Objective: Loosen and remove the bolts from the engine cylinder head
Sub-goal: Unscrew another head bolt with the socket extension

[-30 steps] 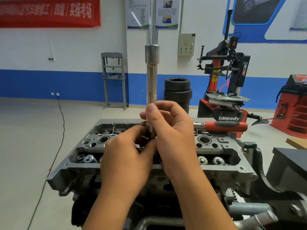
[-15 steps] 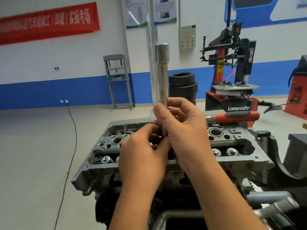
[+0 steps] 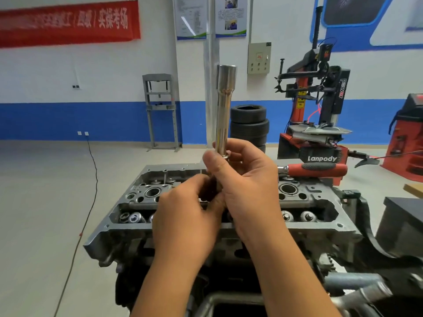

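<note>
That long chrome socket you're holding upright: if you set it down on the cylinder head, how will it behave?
The long socket looks like polished round steel, so it is probably rigid, fairly heavy for its size and a bit slippery. Stood on end it would likely tip, being tall and narrow; lying down it may roll off the cylinder head. The right hand grips it near the bottom.

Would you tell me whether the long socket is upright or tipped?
Nearly upright: the long socket rises from the right hand, wide end up, leaning slightly.
</note>
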